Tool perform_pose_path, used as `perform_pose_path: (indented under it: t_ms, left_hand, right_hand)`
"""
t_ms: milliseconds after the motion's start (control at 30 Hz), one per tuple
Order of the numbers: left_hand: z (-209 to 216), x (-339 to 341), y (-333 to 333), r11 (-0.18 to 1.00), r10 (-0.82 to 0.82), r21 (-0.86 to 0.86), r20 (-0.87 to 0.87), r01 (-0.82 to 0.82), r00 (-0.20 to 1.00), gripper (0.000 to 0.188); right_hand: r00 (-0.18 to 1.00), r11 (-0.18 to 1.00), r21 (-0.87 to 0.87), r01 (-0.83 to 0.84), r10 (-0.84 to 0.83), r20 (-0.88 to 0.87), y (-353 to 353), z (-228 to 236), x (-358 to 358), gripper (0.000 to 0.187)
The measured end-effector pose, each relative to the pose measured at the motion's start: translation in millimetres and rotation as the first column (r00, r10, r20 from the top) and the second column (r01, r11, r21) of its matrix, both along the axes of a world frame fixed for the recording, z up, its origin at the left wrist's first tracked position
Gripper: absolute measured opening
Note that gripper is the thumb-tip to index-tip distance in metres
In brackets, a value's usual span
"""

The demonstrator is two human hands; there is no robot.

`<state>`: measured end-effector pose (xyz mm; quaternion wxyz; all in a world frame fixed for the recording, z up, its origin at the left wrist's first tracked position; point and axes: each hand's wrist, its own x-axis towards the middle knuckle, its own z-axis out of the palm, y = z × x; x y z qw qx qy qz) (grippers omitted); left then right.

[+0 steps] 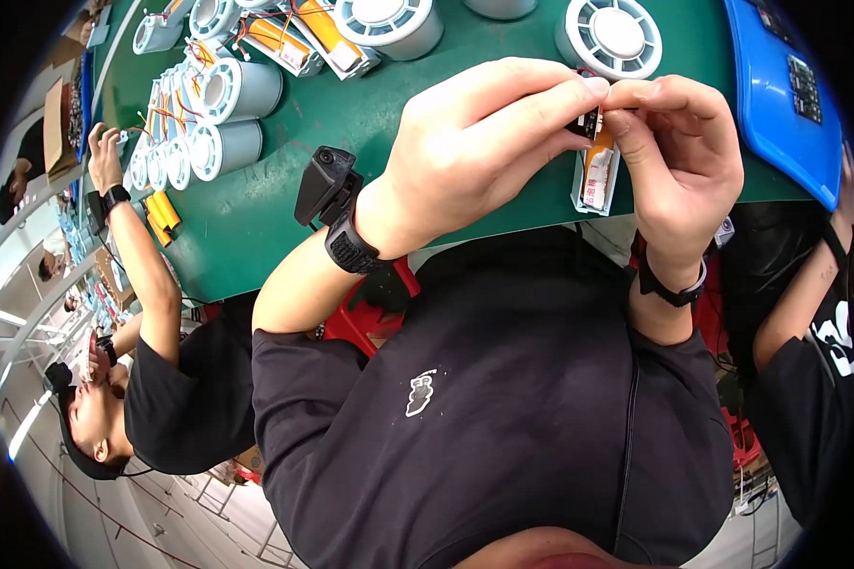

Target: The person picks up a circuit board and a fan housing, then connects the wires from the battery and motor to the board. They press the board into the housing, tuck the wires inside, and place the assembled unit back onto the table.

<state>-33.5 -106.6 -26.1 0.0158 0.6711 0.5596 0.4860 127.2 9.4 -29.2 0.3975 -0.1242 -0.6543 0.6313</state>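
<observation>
Green bench [285, 204] lying beyond hands. White fan housing [618, 36] sitting just beyond right hand. Left hand [474, 142] and right hand [678, 152] meeting fingertip to fingertip, both pinching small black part [588, 123] atop orange-and-white battery pack [598, 173]. Risk: thin wires tearing if pinch is twisting; part slipping, dropping onto bench.

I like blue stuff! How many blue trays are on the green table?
1. The blue tray sits at the table's right edge, beside the right hand. Its top runs out of view, so more may be hidden.
</observation>
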Motion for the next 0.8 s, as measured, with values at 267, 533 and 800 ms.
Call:
perform_pose_path:
  t_ms: [267, 533, 800]
  left_hand:
    - [1, 1, -1, 0.998, 0.058, -0.002, 0.016, -0.058, 0.998, 0.049]
    - [-4, -1, -1, 0.999, 0.032, 0.015, 0.001, -0.032, 0.999, 0.048]
    - [-7, 0, 0, 0.998, 0.053, -0.046, 0.013, -0.052, 0.999, 0.048]
  right_hand:
    - [0.997, 0.976, -0.219, 0.004, -0.019, -0.069, -10, -3, 0, 0.022]
    - [0.942, 0.971, 0.196, 0.133, -0.185, 0.278, -17, 13, 0, 0.018]
    - [0.909, 0.843, 0.516, 0.153, -0.325, 0.261, -6, 6, -6, 0.022]
